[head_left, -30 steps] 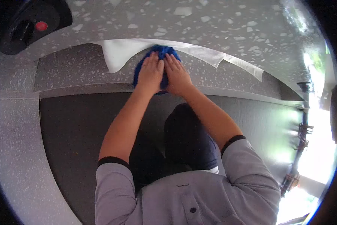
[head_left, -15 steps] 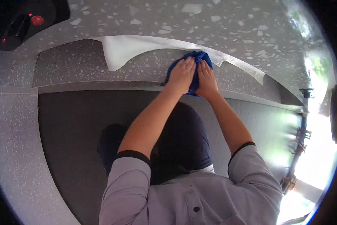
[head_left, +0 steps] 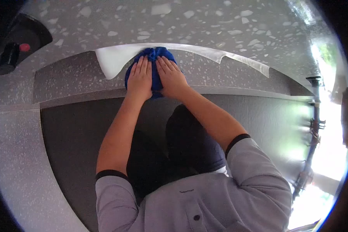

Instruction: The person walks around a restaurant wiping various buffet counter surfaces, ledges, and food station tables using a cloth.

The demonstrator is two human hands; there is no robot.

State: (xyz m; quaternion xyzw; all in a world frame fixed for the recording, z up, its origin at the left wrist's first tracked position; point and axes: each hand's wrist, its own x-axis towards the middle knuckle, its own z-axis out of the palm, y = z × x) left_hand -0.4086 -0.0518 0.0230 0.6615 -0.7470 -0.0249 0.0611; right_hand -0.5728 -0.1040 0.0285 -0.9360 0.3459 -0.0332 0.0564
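A crumpled blue cloth (head_left: 155, 80) is pressed against the speckled grey step face (head_left: 197, 69). My left hand (head_left: 140, 79) lies flat on the cloth's left part, fingers stretched toward the step's upper edge. Beside it my right hand (head_left: 172, 79) rests flat on the right part, fingers also extended. Neither hand is wrapped round the cloth; the thumbs are partly hidden. Behind the cloth, a strip of white sheet (head_left: 111, 60) hangs from the upper edge, its left end drooping as a wide flap and its right end ragged.
Above the step spreads a grey floor (head_left: 205, 19) with pale stone flecks. A dark object with a red button (head_left: 24, 47) sits at upper left. Below lies a dark panel (head_left: 81, 143). A dark rail with clamps (head_left: 315, 125) runs along the bright right side.
Both hands and the blue cloth have slid left along the step, closer to the white flap. The right part of the white strip is now uncovered. The view has shifted slightly.
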